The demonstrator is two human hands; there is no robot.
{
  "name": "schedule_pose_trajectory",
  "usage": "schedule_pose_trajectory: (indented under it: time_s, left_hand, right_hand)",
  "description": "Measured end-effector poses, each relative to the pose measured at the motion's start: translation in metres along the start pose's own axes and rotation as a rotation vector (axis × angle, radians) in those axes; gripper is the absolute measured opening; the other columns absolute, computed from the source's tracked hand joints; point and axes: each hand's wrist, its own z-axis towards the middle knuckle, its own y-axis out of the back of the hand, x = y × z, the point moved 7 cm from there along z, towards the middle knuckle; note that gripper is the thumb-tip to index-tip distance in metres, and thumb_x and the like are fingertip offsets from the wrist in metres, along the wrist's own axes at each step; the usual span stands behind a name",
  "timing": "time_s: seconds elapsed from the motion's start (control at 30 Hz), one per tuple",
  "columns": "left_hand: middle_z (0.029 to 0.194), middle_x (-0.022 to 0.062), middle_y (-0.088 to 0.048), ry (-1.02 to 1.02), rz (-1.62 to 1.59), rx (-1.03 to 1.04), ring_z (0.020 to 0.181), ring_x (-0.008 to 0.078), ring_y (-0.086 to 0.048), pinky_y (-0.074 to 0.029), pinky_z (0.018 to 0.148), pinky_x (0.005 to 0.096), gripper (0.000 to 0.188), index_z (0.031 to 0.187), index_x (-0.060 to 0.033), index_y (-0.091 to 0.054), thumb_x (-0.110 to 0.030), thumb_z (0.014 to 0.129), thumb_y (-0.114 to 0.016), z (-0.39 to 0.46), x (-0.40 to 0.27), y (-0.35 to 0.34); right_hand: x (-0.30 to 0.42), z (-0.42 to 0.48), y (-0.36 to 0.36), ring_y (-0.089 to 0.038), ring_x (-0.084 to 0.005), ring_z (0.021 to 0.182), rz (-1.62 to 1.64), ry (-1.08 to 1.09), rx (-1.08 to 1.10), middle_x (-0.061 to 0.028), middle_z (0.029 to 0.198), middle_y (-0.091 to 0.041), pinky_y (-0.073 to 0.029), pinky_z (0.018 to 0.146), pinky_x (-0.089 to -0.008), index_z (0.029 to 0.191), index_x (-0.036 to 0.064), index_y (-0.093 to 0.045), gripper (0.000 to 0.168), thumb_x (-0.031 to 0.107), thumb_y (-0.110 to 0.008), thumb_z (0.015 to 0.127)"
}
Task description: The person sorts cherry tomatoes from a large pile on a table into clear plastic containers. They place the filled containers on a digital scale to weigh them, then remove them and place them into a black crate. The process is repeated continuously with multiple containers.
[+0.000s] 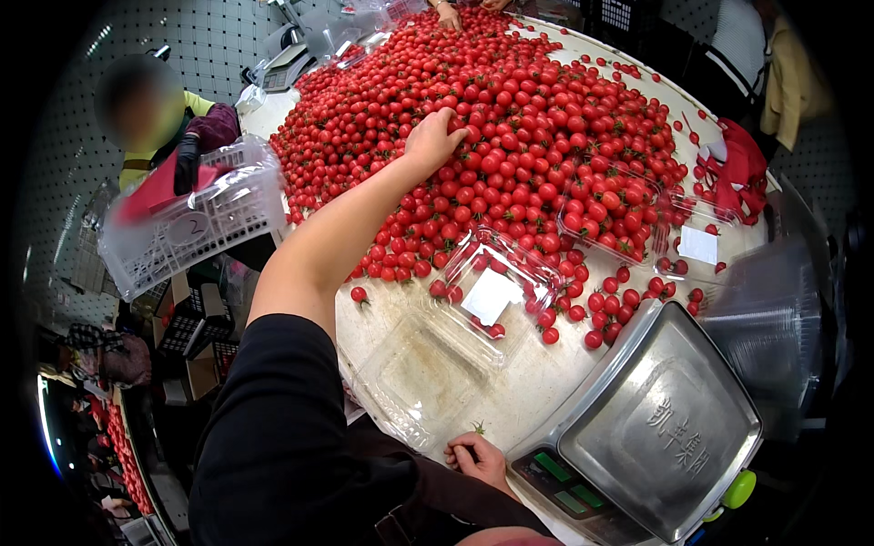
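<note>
My left hand (435,141) reaches over a large heap of red cherry tomatoes (519,143), its thumb and forefinger at the fruit. Whether it grips a tomato cannot be made out. My right hand (481,461) rests curled at the table's near edge, with nothing visible in it. Beside it lies the clear lid of an opened plastic clamshell (423,382). The clamshell's tray (509,334) holds a white pad (490,297); tomatoes show in or through its clear walls. Farther right, another clear clamshell (659,239) is heaped with tomatoes, its lid side bearing a white pad (698,244).
A metal-topped weighing scale (662,416) stands at the near right, beside stacked clear containers (758,327). A red bag (736,170) lies on the far right. At left, a gloved person holds a clear crate (198,218). Another person's hand (448,15) touches the far heap.
</note>
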Motion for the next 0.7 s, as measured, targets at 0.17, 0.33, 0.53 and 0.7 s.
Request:
schedule_pose_trajectory:
  time_s: [0.17,0.33,0.53,0.7]
  left_hand:
    - [0.112,0.0195,-0.058,-0.027,0.006,0.014,0.103,0.0383,-0.060,-0.048,0.089,0.0470,0.040,0.112,-0.0040,-0.058,-0.036,0.088,-0.063,-0.012,-0.002,-0.005]
    - [0.109,0.0192,-0.057,-0.073,-0.030,-0.003,0.101,0.0388,-0.059,-0.049,0.087,0.0460,0.034,0.103,-0.0016,-0.056,-0.029,0.086,-0.068,-0.022,-0.007,0.003]
    - [0.105,0.0174,-0.059,-0.006,-0.078,0.019,0.098,0.0354,-0.060,-0.049,0.083,0.0446,0.040,0.102,-0.0016,-0.055,-0.033,0.084,-0.072,-0.027,-0.004,0.009]
    - [0.085,0.0131,-0.064,0.111,-0.060,0.064,0.085,0.0295,-0.065,-0.049,0.073,0.0420,0.047,0.097,-0.0023,-0.056,-0.045,0.083,-0.072,-0.032,0.009,0.010]
  right_hand:
    - [0.002,0.000,0.000,-0.066,-0.0103,0.075,-0.006,0.007,-0.022,-0.0068,0.087,-0.067,-0.052,0.066,-0.0231,0.099,0.000,-0.062,0.008,0.003,-0.056,0.095]
    - [0.003,-0.001,0.000,-0.066,-0.0107,0.074,-0.004,0.015,-0.023,-0.0071,0.087,-0.068,-0.052,0.064,-0.0231,0.098,0.000,-0.062,0.008,0.002,-0.056,0.095]
    - [0.001,-0.001,-0.001,-0.062,-0.0097,0.075,-0.003,0.003,-0.010,-0.0063,0.088,-0.066,-0.051,0.066,-0.0223,0.100,0.000,-0.062,0.010,0.002,-0.052,0.097]
    - [0.001,0.000,0.000,-0.064,-0.0108,0.074,0.005,0.010,-0.014,-0.0074,0.087,-0.067,-0.051,0.066,-0.0233,0.099,-0.001,-0.062,0.009,0.002,-0.054,0.096]
